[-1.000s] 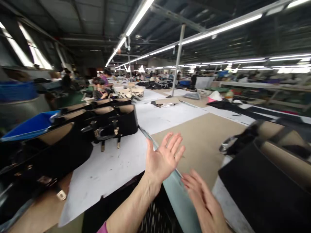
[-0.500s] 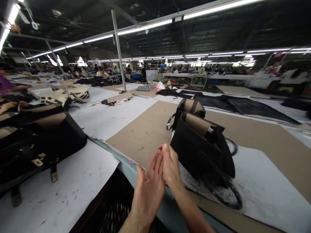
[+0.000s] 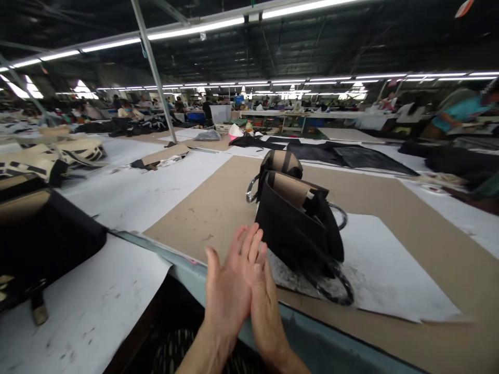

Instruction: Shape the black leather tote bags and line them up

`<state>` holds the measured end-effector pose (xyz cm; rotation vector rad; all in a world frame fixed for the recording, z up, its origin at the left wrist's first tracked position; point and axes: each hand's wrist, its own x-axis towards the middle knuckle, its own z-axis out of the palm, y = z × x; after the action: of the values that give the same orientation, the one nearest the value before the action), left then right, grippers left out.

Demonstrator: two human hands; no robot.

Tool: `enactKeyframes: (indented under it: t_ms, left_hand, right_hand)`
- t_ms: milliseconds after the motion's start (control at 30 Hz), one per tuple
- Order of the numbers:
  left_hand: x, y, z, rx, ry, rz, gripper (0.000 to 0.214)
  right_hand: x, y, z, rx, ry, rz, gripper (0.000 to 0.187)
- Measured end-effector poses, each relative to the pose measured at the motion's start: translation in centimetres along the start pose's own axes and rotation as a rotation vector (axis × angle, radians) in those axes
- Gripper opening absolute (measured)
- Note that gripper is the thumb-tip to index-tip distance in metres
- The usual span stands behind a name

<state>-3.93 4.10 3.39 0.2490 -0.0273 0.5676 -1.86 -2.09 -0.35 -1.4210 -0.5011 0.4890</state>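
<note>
My left hand (image 3: pixel 230 291) is open, palm up, its fingers stretched out and thumb apart. Against its palm and fingers lies my right hand (image 3: pixel 267 306), extended flat on edge, so the two touch along their length. Neither holds anything that I can see. Just beyond my fingertips stands a black handbag (image 3: pixel 300 223) with a tan lining, its top open and its plastic-wrapped handles hanging at the sides. Behind it is a second bag (image 3: pixel 280 162), black and tan, partly hidden by the first.
A black bag (image 3: pixel 50 223) with metal fittings rests on the white-covered table (image 3: pixel 97 306) at left. Cream bag pieces (image 3: pixel 74 150) lie beyond it. Flat black sheets (image 3: pixel 346 156) are spread farther back. A metal post (image 3: pixel 154 72) rises behind. A co-worker in blue (image 3: pixel 460 114) is at far right.
My view has swung right, so the bags appear farther left. My right hand has slid down along my left, and its fingers have straightened. The handbag stays standing on the table.
</note>
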Motion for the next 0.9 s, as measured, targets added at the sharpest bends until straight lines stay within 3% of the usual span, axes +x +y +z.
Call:
enactKeyframes:
  t_ms: [133, 333, 433, 567, 667, 900]
  left_hand:
    - [0.8, 0.9, 0.2, -0.086, 0.066, 0.03, 0.071]
    - [0.6, 1.6, -0.3, -0.141, 0.102, 0.021, 0.076]
    - [0.4, 2.3, -0.2, -0.136, 0.087, 0.041, 0.076]
    - [0.1, 3.2, -0.4, -0.15, 0.062, 0.017, 0.068]
    - [0.0, 3.2, -0.8, -0.183, 0.083, -0.01, 0.065]
    - [0.0, 2.4, -1.6, -0.235, 0.117, -0.081, 0.061]
  right_hand:
    - [-0.9, -0.3, 0.0, -0.013, -0.096, 0.086, 0.059]
    - [0.6, -1.0, 0.4, -0.057, -0.197, -0.053, 0.053]
    - [1.6, -2.2, 0.3, -0.082, -0.226, -0.118, 0.042]
    - [2.1, -3.4, -0.5, -0.18, -0.159, -0.219, 0.019]
    - [2.2, -3.7, -1.1, -0.157, -0.172, -0.225, 0.01]
    - [2.6, -3.1, -1.9, 0.006, -0.171, -0.045, 0.032]
